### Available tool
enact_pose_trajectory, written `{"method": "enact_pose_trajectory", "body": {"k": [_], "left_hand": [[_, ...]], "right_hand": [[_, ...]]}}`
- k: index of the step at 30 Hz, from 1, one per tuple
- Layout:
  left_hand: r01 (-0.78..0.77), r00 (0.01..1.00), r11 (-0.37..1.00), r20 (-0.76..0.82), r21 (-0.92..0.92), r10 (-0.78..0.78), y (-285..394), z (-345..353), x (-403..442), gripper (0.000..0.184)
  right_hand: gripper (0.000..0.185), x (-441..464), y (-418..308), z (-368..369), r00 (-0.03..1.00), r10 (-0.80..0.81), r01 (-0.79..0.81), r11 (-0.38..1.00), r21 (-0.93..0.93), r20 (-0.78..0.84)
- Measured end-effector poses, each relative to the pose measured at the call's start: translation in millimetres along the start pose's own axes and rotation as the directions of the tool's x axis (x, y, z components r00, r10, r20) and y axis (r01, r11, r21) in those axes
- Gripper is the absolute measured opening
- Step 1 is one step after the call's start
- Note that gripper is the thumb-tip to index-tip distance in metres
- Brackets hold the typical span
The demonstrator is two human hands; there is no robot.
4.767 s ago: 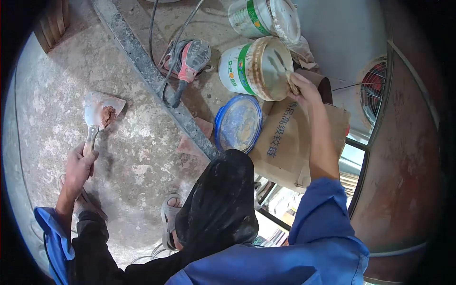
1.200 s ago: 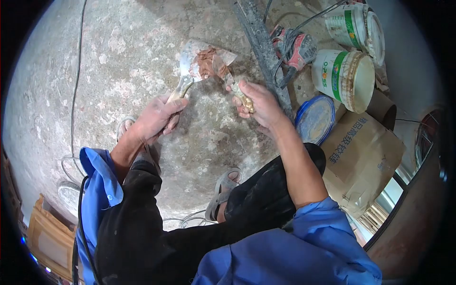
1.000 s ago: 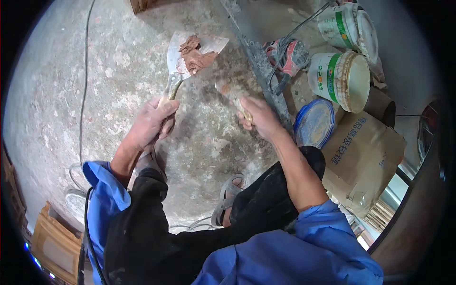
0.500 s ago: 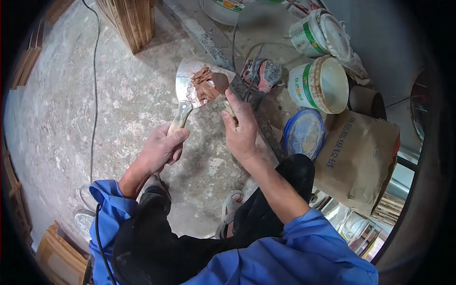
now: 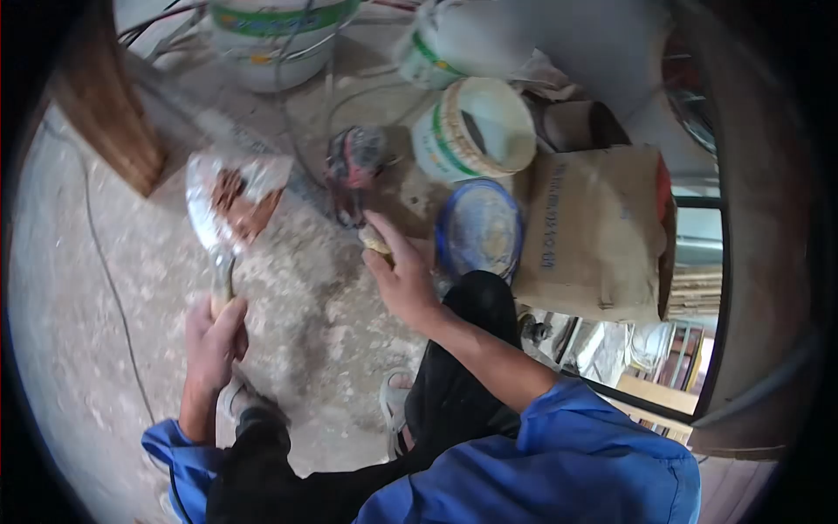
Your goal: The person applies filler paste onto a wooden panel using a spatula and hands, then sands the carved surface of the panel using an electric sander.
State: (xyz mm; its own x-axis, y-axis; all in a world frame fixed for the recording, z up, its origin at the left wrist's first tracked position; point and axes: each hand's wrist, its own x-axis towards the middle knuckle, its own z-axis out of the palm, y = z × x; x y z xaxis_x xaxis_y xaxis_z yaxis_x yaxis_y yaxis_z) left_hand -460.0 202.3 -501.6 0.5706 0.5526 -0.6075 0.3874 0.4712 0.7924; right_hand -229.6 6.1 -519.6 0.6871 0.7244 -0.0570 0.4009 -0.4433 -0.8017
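— Head view, left hand point(image 5: 216, 336)?
— Left of frame; fingers closed round one wide scraper point(image 5: 208, 205), blade upper left, bearing brown paste point(image 5: 253, 217).
— Right hand point(image 5: 403, 275)?
— Centre; fingers gripping one pale handle point(image 5: 377, 243), far end blurred. One bucket point(image 5: 431, 144), upper centre.

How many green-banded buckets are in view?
3: a cut-off bucket at the top, left of centre; a partly blurred bucket at top centre; an open bucket just above the blue-rimmed lid. More may be hidden.
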Motion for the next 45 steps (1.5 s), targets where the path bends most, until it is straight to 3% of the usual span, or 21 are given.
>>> {"method": "enact_pose_trajectory", "body": {"k": [3, 5, 6, 10, 11, 13, 15, 16, 18, 19, 21, 24, 28, 29, 33, 39, 43, 45], "left_hand": [[0.016, 1.000, 1.000, 0.002, 0.001, -0.016, -14, -5, 1, 0.017], [0.004, 0.999, 1.000, 0.043, -0.012, -0.003, -17, -7, 7, 0.017], [0.002, 0.998, 1.000, 0.058, -0.027, -0.001, -20, -8, 8, 0.016], [0.005, 0.997, 0.999, 0.082, -0.053, -0.001, -26, 8, 11, 0.015], [-0.002, 0.997, 0.999, 0.082, -0.046, 0.006, -25, 14, 12, 0.014], [-0.022, 0.997, 0.999, 0.067, -0.033, 0.024, -19, 22, 14, 0.014], [0.023, 0.999, 1.000, 0.032, 0.014, -0.023, -2, 37, 12, 0.013], [0.049, 0.998, 0.998, 0.032, -0.031, -0.048, -4, 40, 16, 0.014], [0.009, 1.000, 0.999, 0.012, -0.048, -0.009, 2, 57, 18, 0.016], [0.009, 1.000, 0.998, 0.006, -0.059, -0.009, 10, 64, 18, 0.017], [-0.015, 0.999, 0.998, 0.032, -0.060, 0.017, 15, 74, 23, 0.019], [-0.004, 0.997, 1.000, 0.076, -0.020, 0.005, 16, 71, 20, 0.024], [-0.057, 0.977, 0.938, 0.174, -0.342, 0.122, -23, 77, 27, 0.026], [-0.055, 0.978, 0.937, 0.171, -0.346, 0.120, -23, 77, 26, 0.026], [0.019, 0.976, 0.943, 0.209, -0.331, 0.053, -15, 77, 18, 0.024], [-0.010, 0.981, 0.957, 0.185, -0.289, 0.066, -32, 71, 30, 0.019], [-0.045, 0.984, 0.924, 0.145, -0.380, 0.108, -43, 65, 37, 0.018], [-0.047, 0.986, 0.923, 0.129, -0.383, 0.104, -45, 60, 36, 0.017]], "right_hand": [[0.048, 17, 8, -78, 0.988, 0.078, -0.089, 0.993, -0.077, -0.136], [0.044, 41, 41, -145, 0.970, -0.072, 0.004, 0.960, -0.281, -0.232], [0.040, 54, 30, -175, 0.946, 0.125, -0.223, 0.920, -0.322, -0.298], [0.031, 135, 100, -261, 0.895, 0.307, -0.393, 0.886, -0.245, -0.325], [0.031, 136, 91, -258, 0.895, 0.311, -0.396, 0.885, -0.245, -0.320], [0.032, 150, 62, -243, 0.900, 0.378, -0.388, 0.921, -0.007, -0.217], [0.030, 131, 20, -208, 0.961, 0.239, -0.235, 0.971, 0.050, -0.137], [0.030, 115, 4, -183, 0.964, 0.245, -0.239, 0.969, 0.066, -0.101], [0.022, 87, -22, -122, 0.933, 0.289, -0.361, 0.748, 0.557, 0.216], [0.021, 76, -20, -88, 0.903, 0.312, -0.429, 0.607, 0.669, 0.296], [0.025, 61, -5, -23, 0.848, 0.339, -0.510, 0.315, 0.800, 0.407], [0.020, 50, -15, 36, 0.794, 0.319, -0.588, 0.183, 0.788, 0.518], [0.028, 51, -23, 73, 0.944, 0.223, -0.328, 0.668, 0.668, 0.242], [0.028, 50, -24, 72, 0.943, 0.223, -0.332, 0.670, 0.664, 0.246], [0.031, 47, -26, 58, 0.779, 0.292, -0.619, 0.498, 0.607, 0.555], [0.027, 40, -27, 68, 0.869, 0.217, -0.493, 0.466, 0.735, 0.446], [0.033, 46, -14, 76, 0.754, 0.182, -0.622, 0.508, 0.596, 0.631], [0.035, 44, -17, 80, 0.747, 0.215, -0.625, 0.551, 0.553, 0.630]]}}
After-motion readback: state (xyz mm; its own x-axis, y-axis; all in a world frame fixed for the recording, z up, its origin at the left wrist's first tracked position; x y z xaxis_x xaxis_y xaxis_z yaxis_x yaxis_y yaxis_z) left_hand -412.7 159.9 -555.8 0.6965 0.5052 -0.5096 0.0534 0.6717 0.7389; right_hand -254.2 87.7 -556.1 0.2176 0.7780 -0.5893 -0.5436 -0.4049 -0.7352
